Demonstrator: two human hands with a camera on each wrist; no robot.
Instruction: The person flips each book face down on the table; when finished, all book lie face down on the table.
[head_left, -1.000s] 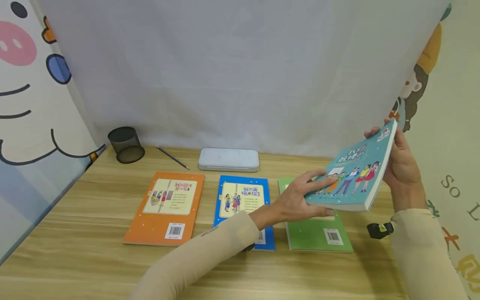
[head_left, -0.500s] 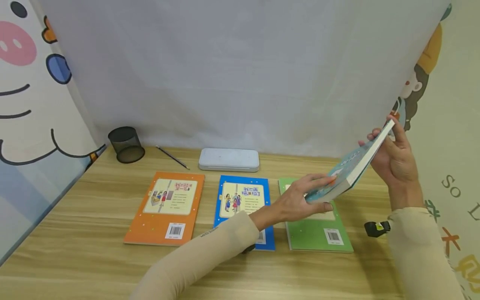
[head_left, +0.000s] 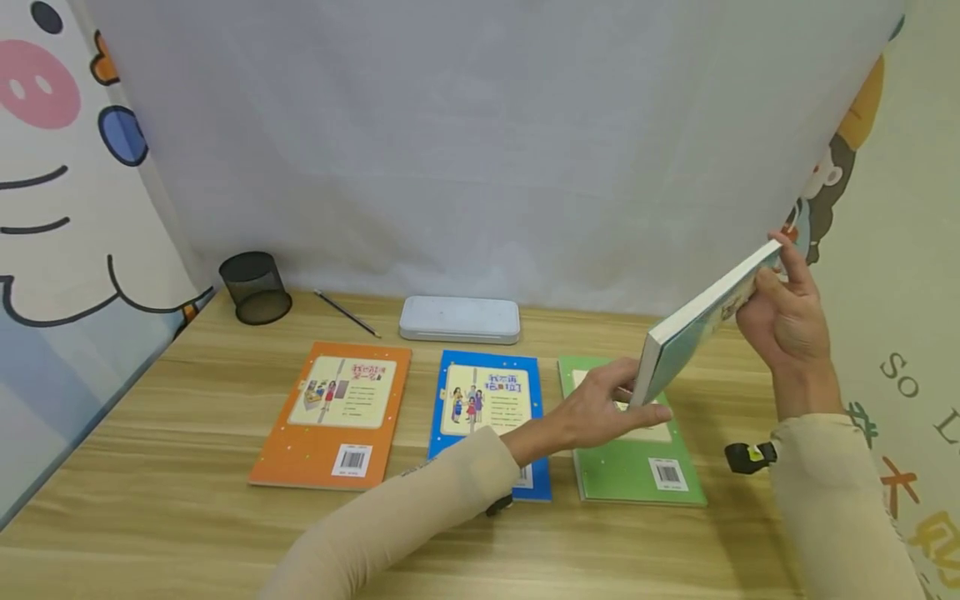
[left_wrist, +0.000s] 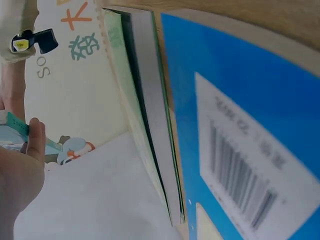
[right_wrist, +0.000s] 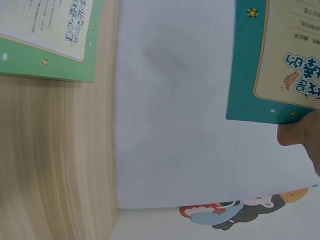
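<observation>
A teal paperback book [head_left: 693,325] is held tilted in the air above the right side of the table. My right hand [head_left: 795,321] grips its upper right end, thumb on the near face. At the lower left corner, my left hand [head_left: 600,408] holds the book between thumb and fingers; part of those fingers is hidden behind it. The right wrist view shows the teal book's back cover [right_wrist: 280,60] with my right thumb [right_wrist: 295,132] at its edge. Beneath the hands lies a green book [head_left: 637,467]. A blue book [head_left: 487,392] lies partly under my left forearm.
An orange book [head_left: 330,417] lies left of the blue one on the wooden table [head_left: 172,500]. Along the back are a black mesh pen cup [head_left: 255,287], a pencil [head_left: 347,313] and a pale pencil case [head_left: 459,319]. A white curtain [head_left: 487,150] hangs behind.
The teal book has turned over in my hands: its illustrated cover faced up before, and now the opposite face tilts toward me. My right hand has rotated with it; the left stays nearly in place.
</observation>
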